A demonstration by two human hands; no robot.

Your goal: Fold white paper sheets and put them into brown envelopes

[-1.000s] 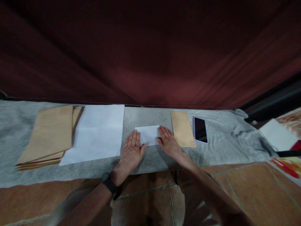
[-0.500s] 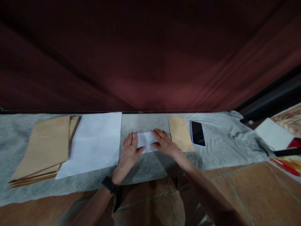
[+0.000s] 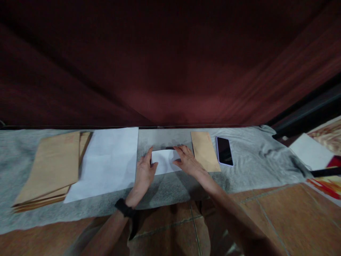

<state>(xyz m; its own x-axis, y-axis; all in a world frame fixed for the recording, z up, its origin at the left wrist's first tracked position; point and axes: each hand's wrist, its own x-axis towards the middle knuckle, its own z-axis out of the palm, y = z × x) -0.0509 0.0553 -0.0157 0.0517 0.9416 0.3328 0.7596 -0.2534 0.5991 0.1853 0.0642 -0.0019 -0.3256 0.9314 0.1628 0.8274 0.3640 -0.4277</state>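
Observation:
A white sheet of paper (image 3: 165, 161), folded into a narrow strip, is between my two hands on the grey cloth (image 3: 170, 192). My left hand (image 3: 145, 169) holds its left end, thumb on the near side and index finger at the far corner. At the right end, my right hand (image 3: 186, 160) grips the strip with thumb and fingers curled around it. A dark shadow under the far edge shows the paper slightly raised there. Just right of my right hand lies a brown envelope (image 3: 205, 151).
A phone (image 3: 224, 151) lies right of the envelope. To the left are large white sheets (image 3: 109, 160) and a stack of brown envelopes (image 3: 53, 167). A dark red curtain-like surface (image 3: 170, 71) rises behind the cloth. Tiled floor (image 3: 266, 209) shows in front.
My hands have gone from pressing flat on the folded paper to gripping its ends. The left hand has shifted slightly left, and the paper's far edge has lifted.

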